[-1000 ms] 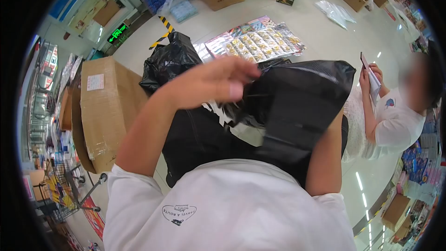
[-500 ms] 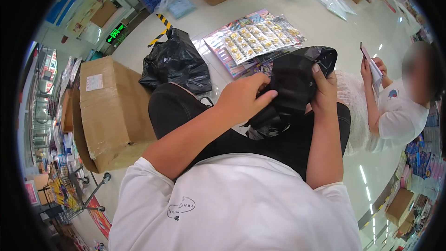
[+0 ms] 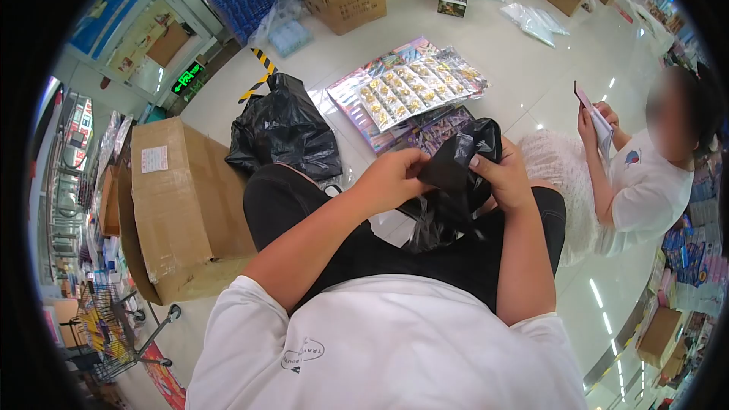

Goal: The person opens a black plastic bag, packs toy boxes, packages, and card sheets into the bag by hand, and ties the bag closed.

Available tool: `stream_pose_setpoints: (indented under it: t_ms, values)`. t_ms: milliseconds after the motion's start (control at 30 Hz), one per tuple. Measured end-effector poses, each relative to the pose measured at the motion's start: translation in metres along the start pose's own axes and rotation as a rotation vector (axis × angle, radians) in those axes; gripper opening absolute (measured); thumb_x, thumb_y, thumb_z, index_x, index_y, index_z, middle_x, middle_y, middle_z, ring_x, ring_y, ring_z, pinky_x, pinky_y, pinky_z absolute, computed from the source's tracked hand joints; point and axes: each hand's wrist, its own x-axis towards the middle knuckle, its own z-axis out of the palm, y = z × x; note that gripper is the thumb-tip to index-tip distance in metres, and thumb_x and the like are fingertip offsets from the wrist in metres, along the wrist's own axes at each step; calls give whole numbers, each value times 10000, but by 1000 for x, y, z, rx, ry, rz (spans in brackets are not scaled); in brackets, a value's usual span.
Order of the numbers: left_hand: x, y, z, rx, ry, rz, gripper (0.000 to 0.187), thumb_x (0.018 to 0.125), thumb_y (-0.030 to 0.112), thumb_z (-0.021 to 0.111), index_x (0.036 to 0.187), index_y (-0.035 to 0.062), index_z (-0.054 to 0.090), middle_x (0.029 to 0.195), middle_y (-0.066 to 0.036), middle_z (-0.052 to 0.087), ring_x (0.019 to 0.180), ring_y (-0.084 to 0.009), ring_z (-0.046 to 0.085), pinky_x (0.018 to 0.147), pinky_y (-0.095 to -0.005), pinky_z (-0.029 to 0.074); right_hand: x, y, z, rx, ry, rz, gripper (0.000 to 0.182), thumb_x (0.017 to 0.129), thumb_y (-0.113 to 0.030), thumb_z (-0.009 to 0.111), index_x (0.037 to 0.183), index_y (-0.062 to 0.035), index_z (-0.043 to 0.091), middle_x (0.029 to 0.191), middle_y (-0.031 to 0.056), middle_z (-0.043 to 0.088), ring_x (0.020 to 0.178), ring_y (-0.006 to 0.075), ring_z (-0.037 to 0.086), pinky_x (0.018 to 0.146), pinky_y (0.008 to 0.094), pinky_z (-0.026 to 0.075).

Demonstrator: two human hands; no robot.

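Between my knees, both hands grip a crumpled black plastic bag. My left hand pinches its left edge with thumb and fingers. On the other side, my right hand is closed around the bunched upper right part, thumb on top. The bag's lower end hangs in loose folds above the floor. Just beyond it lies a stack of flat packs, the top one a clear sheet with rows of gold-coloured pieces. A second black plastic bag, bulging, stands on the floor past my left knee.
A large cardboard box stands at my left, with a wire cart behind it. On my right a person holds a notepad. Farther off are a carton with packs on it and clear plastic bags.
The black bag has been lowered towards me and bunched smaller, its upper part folded down. My right hand has moved down and left with it. The view has tilted slightly.
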Motion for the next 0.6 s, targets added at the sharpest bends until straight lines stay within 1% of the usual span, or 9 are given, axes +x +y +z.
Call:
stream_pose_setpoints:
  t_ms: [33,100,300,367,400,433,500,533,600]
  values:
    - [-1,0,-1,4,3,9,278,852,138,748,1085,16,659,918,-50,717,807,-120,645,743,-300,512,1,-1,1,-29,-2,31,328,823,-111,792,1111,-26,658,995,7,692,902,103,633,839,275,516]
    - [-5,-3,-7,-52,-227,-69,300,857,154,756,1104,13,661,950,-38,720,816,-105,637,749,-284,514,2,-4,2,-34,-12,10,326,823,-116,795,1107,-28,660,987,3,691,884,98,632,827,270,514]
    - [0,-20,-17,176,-231,-192,190,898,151,661,1010,-1,687,823,-42,663,766,-111,601,710,-286,489,10,9,-3,-155,65,25,394,812,-150,809,1144,-19,642,1018,31,687,918,136,628,844,295,507]
    - [7,-42,-22,53,-132,45,194,897,168,674,976,-9,686,757,-32,644,684,-111,570,641,-296,481,18,21,-6,-954,417,-316,479,786,-161,813,1188,-1,609,1046,88,657,968,216,607,872,344,492]
    - [10,-44,-26,74,-96,57,239,880,217,731,917,-16,690,692,-23,615,639,-109,541,614,-303,471,18,21,-4,-1030,527,-444,508,761,-173,818,1184,-6,591,1065,144,616,1001,277,570,883,381,474]
    - [10,-47,-32,77,-99,66,239,880,217,731,917,-16,690,692,-23,615,639,-109,541,614,-303,471,18,22,-1,-1033,533,-451,508,761,-173,818,1184,-6,591,1065,144,616,1001,277,570,883,381,474]
    - [13,-47,-39,214,49,-120,259,885,169,762,1013,-47,700,826,-1,670,764,-76,567,741,-253,488,14,22,7,-1004,530,-445,458,754,-183,825,1118,-17,602,966,125,617,923,259,590,847,364,486]
    - [2,2,-37,320,99,-266,319,831,211,828,986,-45,719,847,-19,693,769,-82,592,750,-251,502,10,16,15,-942,381,-267,443,766,-201,828,1099,-16,602,944,112,623,887,236,596,828,349,490]
    - [4,-8,-37,132,141,-194,336,808,212,847,983,-46,723,862,-35,704,779,-92,610,749,-260,511,3,19,23,-738,67,5,394,820,-237,810,1073,-15,605,918,74,638,847,178,603,800,316,496]
